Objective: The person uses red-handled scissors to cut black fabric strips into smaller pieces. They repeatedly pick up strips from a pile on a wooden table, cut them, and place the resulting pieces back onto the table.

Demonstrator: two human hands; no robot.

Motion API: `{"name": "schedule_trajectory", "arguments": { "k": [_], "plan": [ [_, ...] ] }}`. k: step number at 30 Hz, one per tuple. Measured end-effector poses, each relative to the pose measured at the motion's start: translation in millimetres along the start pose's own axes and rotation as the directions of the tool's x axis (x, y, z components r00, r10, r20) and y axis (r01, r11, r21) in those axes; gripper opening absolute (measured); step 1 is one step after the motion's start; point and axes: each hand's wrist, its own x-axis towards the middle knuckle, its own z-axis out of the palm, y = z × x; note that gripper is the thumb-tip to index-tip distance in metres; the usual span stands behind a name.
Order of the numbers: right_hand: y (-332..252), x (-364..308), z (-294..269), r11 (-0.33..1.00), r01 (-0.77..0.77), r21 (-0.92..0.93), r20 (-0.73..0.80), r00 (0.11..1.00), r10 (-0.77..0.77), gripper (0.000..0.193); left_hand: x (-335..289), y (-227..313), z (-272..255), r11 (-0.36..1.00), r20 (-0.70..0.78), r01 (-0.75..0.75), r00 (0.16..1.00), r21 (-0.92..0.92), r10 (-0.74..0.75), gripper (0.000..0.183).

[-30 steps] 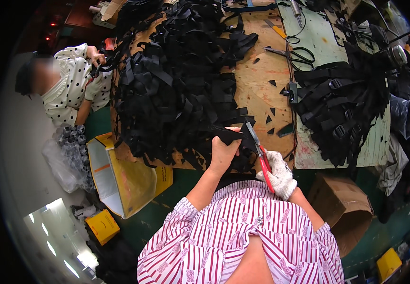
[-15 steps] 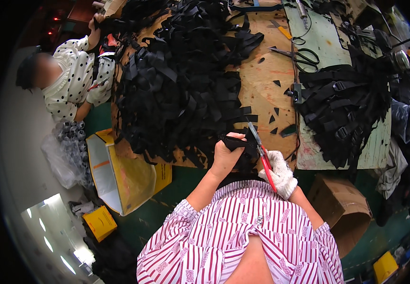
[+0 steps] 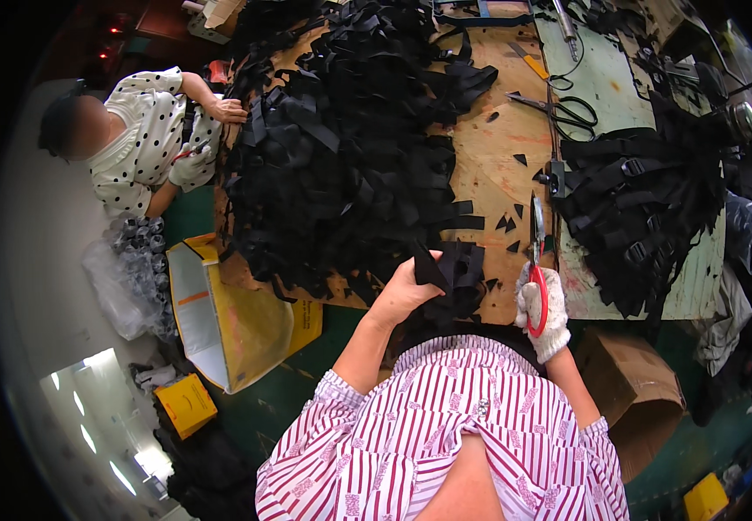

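Observation:
My bare left hand (image 3: 406, 291) is closed on a black webbing strap (image 3: 457, 269) near the table's front edge; the strap's folded end stands up from my fingers, and its far part lies over the wood. To its right my gloved right hand (image 3: 544, 314) grips red-handled scissors (image 3: 537, 227), blades pointing away from me. The scissors are apart from the strap. Beyond my left hand spreads a large tangled heap of black webbing straps (image 3: 341, 165). Small black offcuts (image 3: 506, 223) are scattered on the wooden tabletop (image 3: 489, 165).
Black-handled scissors (image 3: 567, 113) and a yellow-handled cutter (image 3: 532, 62) lie farther back. Straps with buckles (image 3: 636, 200) cover the pale green board (image 3: 689, 278) at right. A yellow bag (image 3: 250, 326) and a cardboard box (image 3: 628, 373) stand below the table. A co-worker (image 3: 145, 130) is at left.
My right hand has moved right with the scissors, away from the strap. My left hand keeps hold, with the strap now spread over the wood. The co-worker's bare hand has come down to the heap.

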Motion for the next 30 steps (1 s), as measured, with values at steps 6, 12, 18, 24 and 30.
{"name": "schedule_trajectory", "arguments": {
  "k": [6,12,18,24,30],
  "plan": [
    [1.8,-3.8,11.4,0.998,-0.046,-0.037,-0.014,0.999,0.045,0.044,17.6,32.5,-8.0,0.848,-0.162,-0.425,0.857,0.315,0.490,0.013],
    [-5.3,0.6,11.4,0.994,-0.111,-0.007,-0.006,0.994,0.111,0.026,71.8,48.4,-11.1,0.632,-0.260,-0.320,0.713,0.706,0.651,0.022],
    [-7.7,2.3,8.1,0.991,-0.132,-0.028,-0.032,0.991,0.131,0.026,117.0,54.7,-16.7,0.427,-0.255,-0.107,0.664,0.898,0.703,0.031],
    [-8.1,3.9,4.0,0.989,-0.146,-0.018,-0.010,0.989,0.145,0.028,125.2,54.4,-3.8,0.335,-0.348,0.175,0.744,0.926,0.571,0.045],
    [-10.3,4.3,-5.3,0.991,-0.127,-0.049,-0.056,0.991,0.124,0.035,81.9,75.7,44.4,0.226,0.101,-0.418,0.630,0.880,0.770,0.018]
  ]
}}
